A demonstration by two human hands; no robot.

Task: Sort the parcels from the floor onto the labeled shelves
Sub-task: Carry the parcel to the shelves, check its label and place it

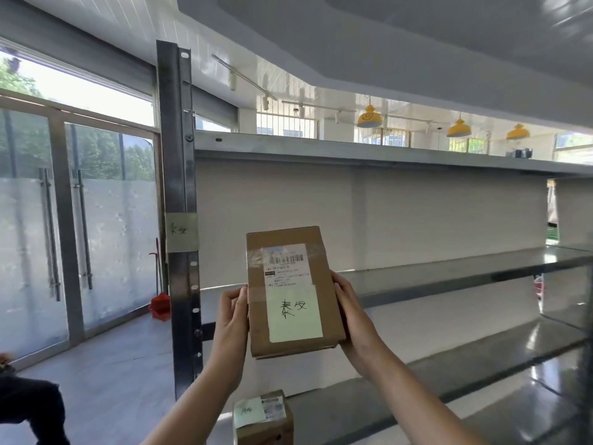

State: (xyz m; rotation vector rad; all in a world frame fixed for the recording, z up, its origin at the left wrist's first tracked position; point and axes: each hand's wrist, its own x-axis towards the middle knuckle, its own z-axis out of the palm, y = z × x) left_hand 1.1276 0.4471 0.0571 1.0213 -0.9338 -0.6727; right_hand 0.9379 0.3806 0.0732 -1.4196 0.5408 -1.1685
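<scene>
Item one: cardboard parcel (293, 292), brown, oblong, held upright in mid-air at the centre of the view, in front of the metal shelving (417, 274). Its face carries a printed shipping label (286, 266) with barcode under clear tape, and below that a pale handwritten note (294, 313) with two inked characters.

Left hand (231, 319): at 9 o'clock of the parcel, fingers closed flat against its left edge, thumb on the front side. Right hand (349, 319): at 3 o'clock, fingers wrapped round the right edge and lower corner. Both hands clasp the parcel between them; it touches no shelf.

Item two: upright steel post (179, 200), perforated, at 10 o'clock of the parcel. A pale paper tag (181, 232) is stuck to it, handwritten; its characters look like those on the parcel's note.

Item three: shelves, grey metal, bare where visible, running from the post towards 3 o'clock; one level behind the parcel, one above at 12 o'clock, others below.

Item four: second small cardboard parcel (263, 420) at 6 o'clock, low in view, with its own labels, writing too blurred to read. Whether it rests on a shelf or the floor cannot be told.

Item five: glass doors (73, 226) at 9 o'clock, a red object (160, 306) on the floor by them; yellow hanging lamps (370, 118) at 1 o'clock.
</scene>
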